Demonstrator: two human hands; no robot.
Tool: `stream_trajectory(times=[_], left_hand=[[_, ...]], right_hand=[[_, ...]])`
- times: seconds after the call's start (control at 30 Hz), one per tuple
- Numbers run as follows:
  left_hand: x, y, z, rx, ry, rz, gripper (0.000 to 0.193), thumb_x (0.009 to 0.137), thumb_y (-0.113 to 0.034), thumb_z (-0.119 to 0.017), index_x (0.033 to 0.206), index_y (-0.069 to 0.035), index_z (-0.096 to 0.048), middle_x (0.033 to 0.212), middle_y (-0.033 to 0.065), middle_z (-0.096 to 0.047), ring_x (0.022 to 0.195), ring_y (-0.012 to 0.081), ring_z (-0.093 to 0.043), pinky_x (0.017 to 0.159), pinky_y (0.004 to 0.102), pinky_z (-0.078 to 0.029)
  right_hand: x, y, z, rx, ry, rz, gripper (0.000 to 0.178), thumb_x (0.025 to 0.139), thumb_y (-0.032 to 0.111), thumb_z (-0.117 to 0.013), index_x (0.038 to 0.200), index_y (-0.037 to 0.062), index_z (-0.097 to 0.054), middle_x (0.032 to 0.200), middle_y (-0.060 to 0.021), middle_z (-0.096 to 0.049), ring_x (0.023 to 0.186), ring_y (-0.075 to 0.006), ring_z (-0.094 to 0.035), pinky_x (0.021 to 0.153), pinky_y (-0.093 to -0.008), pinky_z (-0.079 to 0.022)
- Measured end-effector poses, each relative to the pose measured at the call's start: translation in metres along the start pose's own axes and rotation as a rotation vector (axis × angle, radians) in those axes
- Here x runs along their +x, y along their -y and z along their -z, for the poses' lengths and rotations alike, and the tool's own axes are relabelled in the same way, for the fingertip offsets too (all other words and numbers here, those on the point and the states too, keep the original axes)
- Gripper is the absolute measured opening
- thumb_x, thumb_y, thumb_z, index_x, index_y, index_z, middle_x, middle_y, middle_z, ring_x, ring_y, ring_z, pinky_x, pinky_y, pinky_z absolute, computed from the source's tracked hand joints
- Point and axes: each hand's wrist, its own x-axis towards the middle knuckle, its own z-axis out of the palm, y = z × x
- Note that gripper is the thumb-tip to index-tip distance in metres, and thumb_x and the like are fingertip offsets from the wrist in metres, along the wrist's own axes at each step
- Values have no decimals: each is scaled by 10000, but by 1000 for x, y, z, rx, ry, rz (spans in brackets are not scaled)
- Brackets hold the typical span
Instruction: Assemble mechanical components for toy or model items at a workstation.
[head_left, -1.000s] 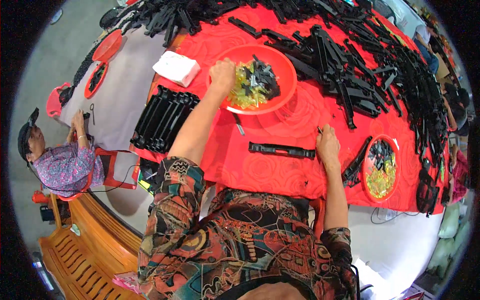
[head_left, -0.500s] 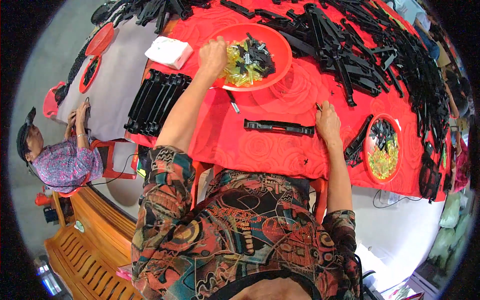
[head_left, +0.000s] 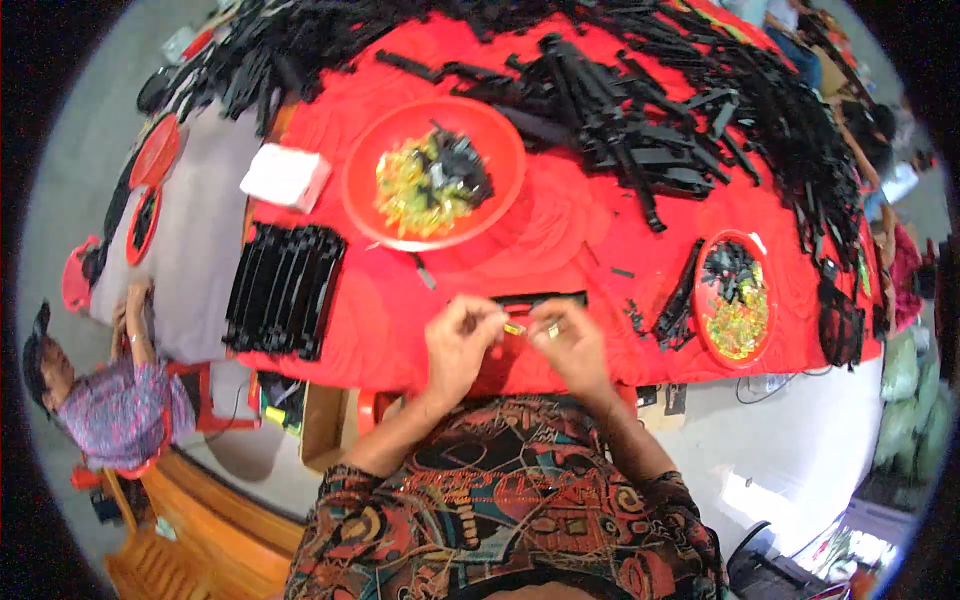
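My left hand [head_left: 462,348] is closed in a pinch on a small clear yellow plastic piece [head_left: 514,328] just above the table's near edge. My right hand [head_left: 572,350] faces it, fingers pinched together near the piece's other end; motion blurs it, and what it holds is hidden. Directly behind both hands lies a long black plastic bar [head_left: 540,299], partly covered by them. Farther off stands a large red bowl [head_left: 362,215] of yellow pieces with small black parts heaped among them.
A neat row of black bars [head_left: 285,290] sits at left, below a white tissue pack [head_left: 284,176]. Black parts [head_left: 600,120] are piled at the back. At right is a smaller red bowl [head_left: 703,325] of yellow and black pieces. Another person [head_left: 115,400] sits at far left.
My left hand has come back from the large bowl and my right hand has moved left, so the two meet in front of me. The view has shifted.
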Motion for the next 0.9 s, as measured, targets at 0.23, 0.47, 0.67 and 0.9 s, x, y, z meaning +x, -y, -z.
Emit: stream_trajectory(times=[0.23,0.47,0.67,0.9], left_hand=[[-8,21,-19,-18,116,-37,89,815,-31,-631,832,-9,-546,723,10,-577,645,56,-531,567,206,-436],[-12,28,-24,302,241,-237,135,787,-1,-636,903,23,-572,749,75,-607,662,130,-578,596,250,-461],[-4,20,-46,403,339,-455,163,782,28,-605,944,23,-584,852,144,-615,753,232,-623,655,301,-488],[9,10,-78,425,461,-287,97,798,-16,-614,892,4,-600,761,117,-597,670,204,-597,597,293,-469]], right_hand=[[-16,-7,-5,-33,-233,25,64,848,22,-580,900,30,-543,727,56,-460,662,-19,-400,584,-178,-349],[-15,-9,5,-109,-343,67,41,829,28,-583,859,22,-555,689,58,-461,643,-24,-406,569,-192,-351],[-18,-8,25,64,-388,88,56,819,36,-594,852,28,-549,713,52,-466,650,-28,-414,565,-201,-354],[-25,-2,46,4,-438,130,66,825,48,-598,843,22,-540,708,53,-441,651,-26,-387,567,-195,-335]])
